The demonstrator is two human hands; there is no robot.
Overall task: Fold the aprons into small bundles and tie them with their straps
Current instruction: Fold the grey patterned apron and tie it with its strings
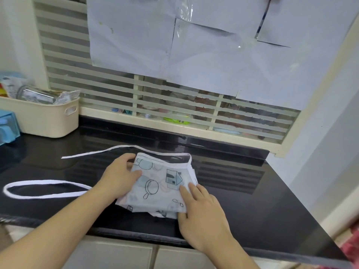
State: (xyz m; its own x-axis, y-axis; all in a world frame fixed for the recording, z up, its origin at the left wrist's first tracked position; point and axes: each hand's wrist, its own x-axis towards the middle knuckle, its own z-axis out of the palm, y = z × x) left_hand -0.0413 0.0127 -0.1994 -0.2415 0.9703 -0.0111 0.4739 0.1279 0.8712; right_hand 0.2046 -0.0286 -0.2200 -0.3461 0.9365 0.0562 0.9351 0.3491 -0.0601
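Observation:
A pale apron (161, 183) printed with blue kitchen drawings lies folded into a small square on the black counter (242, 191). My left hand (118, 175) grips its left edge, thumb on top and fingers curled round the upper left corner. On the lower right corner my right hand (200, 212) presses flat with its fingers. One white strap (101, 151) runs from the top of the fold out to the left. A second white strap (44, 188) lies in a long loop at the left, partly under my left forearm.
A cream plastic basket (44, 117) holding packets stands at the back left, with a blue box (7, 125) beside it. Behind the counter is a barred window (174, 105) partly covered with white paper sheets. The counter's front edge runs just under my wrists.

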